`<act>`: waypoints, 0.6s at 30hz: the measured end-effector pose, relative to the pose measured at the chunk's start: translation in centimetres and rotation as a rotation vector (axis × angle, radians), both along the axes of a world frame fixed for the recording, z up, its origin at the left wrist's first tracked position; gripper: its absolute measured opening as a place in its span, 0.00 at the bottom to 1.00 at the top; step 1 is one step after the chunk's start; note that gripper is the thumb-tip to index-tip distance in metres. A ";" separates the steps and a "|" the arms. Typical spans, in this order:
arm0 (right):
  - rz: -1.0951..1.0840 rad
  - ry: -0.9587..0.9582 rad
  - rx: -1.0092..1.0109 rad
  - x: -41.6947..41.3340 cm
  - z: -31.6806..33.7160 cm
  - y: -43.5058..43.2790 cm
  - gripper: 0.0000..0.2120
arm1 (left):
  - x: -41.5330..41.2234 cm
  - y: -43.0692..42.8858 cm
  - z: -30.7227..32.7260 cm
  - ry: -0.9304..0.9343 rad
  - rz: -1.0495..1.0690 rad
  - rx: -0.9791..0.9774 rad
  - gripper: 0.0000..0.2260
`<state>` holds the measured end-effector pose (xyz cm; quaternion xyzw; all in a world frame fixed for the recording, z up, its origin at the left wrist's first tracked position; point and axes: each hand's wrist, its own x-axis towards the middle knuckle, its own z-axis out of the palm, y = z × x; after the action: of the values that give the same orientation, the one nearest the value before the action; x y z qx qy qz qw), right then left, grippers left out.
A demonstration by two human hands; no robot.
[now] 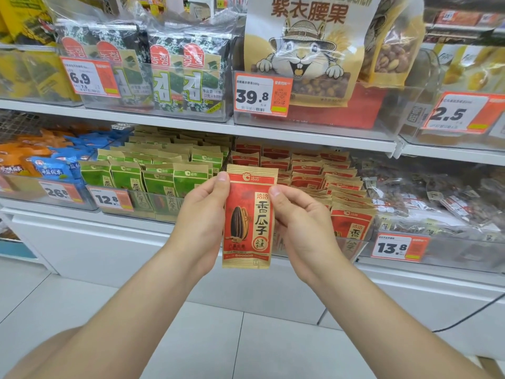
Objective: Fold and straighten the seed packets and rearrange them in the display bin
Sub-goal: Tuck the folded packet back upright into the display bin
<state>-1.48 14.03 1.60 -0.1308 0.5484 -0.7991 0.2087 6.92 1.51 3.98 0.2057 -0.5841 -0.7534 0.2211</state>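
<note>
left hand (202,214) + right hand (297,214) pinch red-and-kraft paper seed packet (250,217) by both side edges | upright, facing out, likely for straightening | clear plastic display bin (352,244) of red packets just behind

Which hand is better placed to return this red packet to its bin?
Probably the right hand: it pinches the red packet at its right edge, and the bin of red packets lies behind it. The left hand sits nearer the green packets.

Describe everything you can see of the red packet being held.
The red packet is a flat kraft-paper pouch, red-printed, with a sunflower seed picture, large characters and tan bands at top and bottom. It is upright, facing the camera, in front of the shelf. The left hand and right hand pinch its upper edges, thumbs in front.
</note>
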 end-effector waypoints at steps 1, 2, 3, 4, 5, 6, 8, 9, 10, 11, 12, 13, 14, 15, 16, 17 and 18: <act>-0.026 -0.021 -0.008 0.1 0.0 -0.1 0.10 | 0.0 0.1 0.0 0.001 -0.005 0.024 0.18; -0.032 -0.040 -0.008 0.2 0.0 -0.1 0.10 | -0.1 0.2 0.0 0.002 -0.011 0.054 0.18; -0.026 -0.058 -0.004 0.3 0.0 -0.1 0.09 | -0.2 0.2 0.0 0.000 -0.019 0.082 0.19; -0.016 -0.070 0.000 0.3 0.1 0.0 0.09 | -0.3 0.2 -0.1 -0.004 -0.032 0.109 0.19; -0.015 -0.074 0.003 0.3 0.2 0.1 0.09 | -0.3 0.2 0.0 -0.008 -0.048 0.136 0.19; -0.028 -0.067 0.005 0.3 0.3 0.1 0.09 | -0.3 0.1 0.0 -0.011 -0.060 0.165 0.20; -0.097 -0.014 0.030 0.2 0.4 0.1 0.07 | -0.3 0.1 0.1 0.000 -0.076 0.199 0.18; -0.139 0.032 0.053 0.2 0.5 0.1 0.06 | -0.3 0.1 0.1 0.015 -0.076 0.207 0.17; -0.183 0.095 0.084 0.2 0.5 0.0 0.04 | -0.2 0.1 0.2 0.030 -0.075 0.215 0.15; -0.222 0.180 0.125 0.0 0.3 0.0 0.02 | -0.1 0.2 0.3 0.037 -0.076 0.223 0.14; -0.246 0.270 0.168 -0.1 0.2 0.0 0.03 | 0.0 0.2 0.4 0.038 -0.080 0.228 0.13; -0.259 0.348 0.212 -0.2 0.1 0.0 0.06 | 0.1 0.2 0.4 0.036 -0.088 0.223 0.12; -0.264 0.409 0.246 -0.2 0.0 0.1 0.09 | 0.1 0.1 0.4 0.033 -0.099 0.206 0.12; -0.259 0.458 0.266 -0.2 0.0 0.1 0.09 | 0.1 0.1 0.3 0.032 -0.116 0.186 0.12; -0.244 0.498 0.274 -0.1 0.0 0.1 0.07 | 0.1 0.0 0.2 0.036 -0.136 0.169 0.13; -0.215 0.523 0.267 0.1 0.0 0.1 0.04 | 0.1 0.0 0.1 0.045 -0.157 0.155 0.14; -0.173 0.517 0.244 0.4 0.1 0.1 0.01 | 0.1 0.0 0.0 0.061 -0.177 0.140 0.15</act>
<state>-1.05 14.13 1.69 -0.2566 0.6846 -0.6822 0.0076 6.99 1.52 3.98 0.1454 -0.5391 -0.8147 0.1566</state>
